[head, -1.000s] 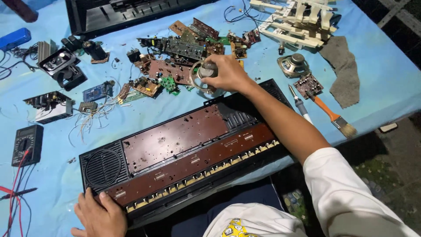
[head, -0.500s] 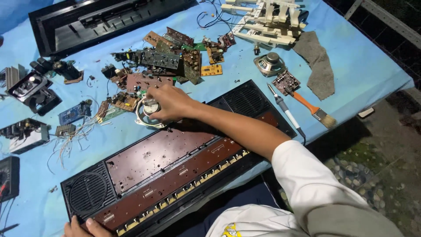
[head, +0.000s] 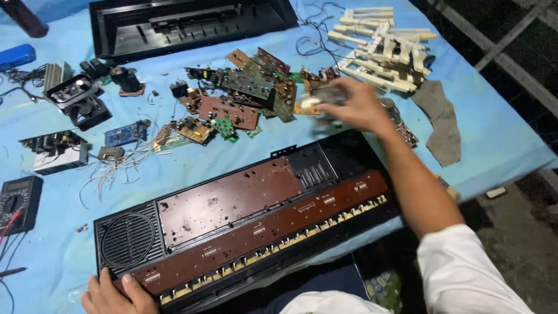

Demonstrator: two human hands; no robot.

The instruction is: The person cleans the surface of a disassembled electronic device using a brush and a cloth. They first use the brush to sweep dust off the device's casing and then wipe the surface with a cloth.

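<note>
The right hand [head: 354, 104] had swung right from the circuit-board pile [head: 232, 99], fingers closed on a blurred round speaker [head: 325, 96] now raised far of the keyboard chassis [head: 244, 221]; the left hand [head: 110, 293] stayed clamped on its near-left corner.

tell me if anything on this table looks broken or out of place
The keyboard case at the near edge has no keys, its brown inner board bare. The white keys lie heaped at the far right, and loose circuit boards and wires are scattered across the blue cloth.

Black multimeter [head: 18, 200], greyish screen perhaps, far left.
</note>
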